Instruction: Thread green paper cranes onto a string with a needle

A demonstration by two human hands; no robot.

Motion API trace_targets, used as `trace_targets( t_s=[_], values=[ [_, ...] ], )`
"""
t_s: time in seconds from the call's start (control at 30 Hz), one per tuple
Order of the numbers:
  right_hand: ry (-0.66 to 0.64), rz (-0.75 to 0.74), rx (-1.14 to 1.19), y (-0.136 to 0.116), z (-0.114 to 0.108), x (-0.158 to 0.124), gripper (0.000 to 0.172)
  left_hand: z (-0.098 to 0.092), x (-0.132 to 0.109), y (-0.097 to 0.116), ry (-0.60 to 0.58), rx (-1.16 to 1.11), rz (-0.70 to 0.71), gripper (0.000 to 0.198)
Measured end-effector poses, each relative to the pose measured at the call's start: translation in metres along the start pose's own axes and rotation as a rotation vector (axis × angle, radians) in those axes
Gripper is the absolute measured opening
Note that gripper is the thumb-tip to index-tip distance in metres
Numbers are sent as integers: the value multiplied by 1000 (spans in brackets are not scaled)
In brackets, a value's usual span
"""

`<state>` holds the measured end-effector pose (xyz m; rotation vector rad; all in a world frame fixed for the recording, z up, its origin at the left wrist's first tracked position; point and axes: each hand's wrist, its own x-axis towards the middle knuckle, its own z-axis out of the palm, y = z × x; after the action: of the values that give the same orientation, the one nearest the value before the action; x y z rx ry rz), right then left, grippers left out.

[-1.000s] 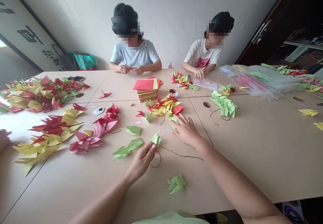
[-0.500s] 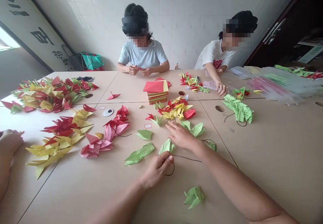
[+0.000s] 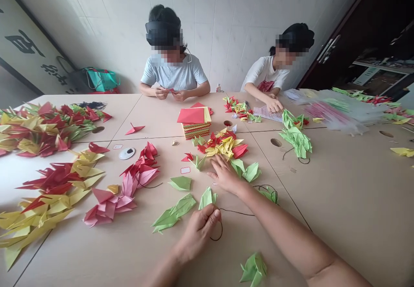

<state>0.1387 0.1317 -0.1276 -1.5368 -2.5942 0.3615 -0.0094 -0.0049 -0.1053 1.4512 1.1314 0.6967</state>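
Note:
My left hand (image 3: 199, 228) is closed on a light green folded paper crane (image 3: 207, 197), which sticks up past the thumb and fingers. From this hand a dark cord (image 3: 237, 212) runs right and passes under my right forearm; a loop of it hangs below the fist. My right hand (image 3: 226, 177) reaches over the table with its fingers spread, fingertips at the near edge of a pile of yellow and red paper cranes (image 3: 226, 144). Green cranes (image 3: 247, 170) lie just right of it. More green pieces (image 3: 174, 211) rest left of my left hand.
A stack of red and yellow paper squares (image 3: 194, 123) stands mid-table. Heaps of coloured cranes (image 3: 48, 127) cover the left side, with pink cranes (image 3: 111, 203) nearer. Two people sit opposite; one's hand (image 3: 274, 105) is at a green crane string (image 3: 296, 140). Plastic sleeves (image 3: 336, 114) lie far right.
The view has shifted, and an arm at the left edge has gone out of sight. Across the table, the right-hand person's hand has lifted part of the green cranes. My hands stay nearly in place.

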Motion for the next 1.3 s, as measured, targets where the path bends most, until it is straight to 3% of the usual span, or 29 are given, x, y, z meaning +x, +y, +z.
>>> trace_targets(
  t_s=[0.17, 0.3, 0.43, 0.53, 0.63, 0.9, 1.0, 1.1, 1.2, 1.3],
  values=[
    [-38, -100, 2, -9, 1, -20, 52, -1, 0, 1, -8, 6, -19, 39],
    [-54, -159, -17, -11, -11, -48, 47, -1, 1, 2, -33, 2, -20, 40],
    [42, 29, -82, 10, -28, -69, 50, -2, 1, 4, -64, 8, -24, 40],
    [33, 160, -99, 32, -33, -83, 46, -3, 0, 5, -83, 27, -57, 41],
    [-18, 143, -79, 41, -32, -98, 44, -4, 0, 2, -90, 38, -72, 42],
    [-49, 80, -41, 24, -40, -123, 40, -5, 0, 3, -93, 64, -16, 39],
    [16, 91, -38, 14, -51, -120, 36, -3, -1, 7, -119, 81, 15, 38],
    [99, -33, 29, -7, -60, -100, 33, 1, -3, 7, -192, 101, 55, 37],
    [-36, -232, 231, -35, -57, -65, 40, 3, -5, 6, -258, 140, 127, 36],
    [-214, -360, 356, -58, -40, -31, 56, 4, -7, 4, -278, 178, 195, 34]
  ],
)
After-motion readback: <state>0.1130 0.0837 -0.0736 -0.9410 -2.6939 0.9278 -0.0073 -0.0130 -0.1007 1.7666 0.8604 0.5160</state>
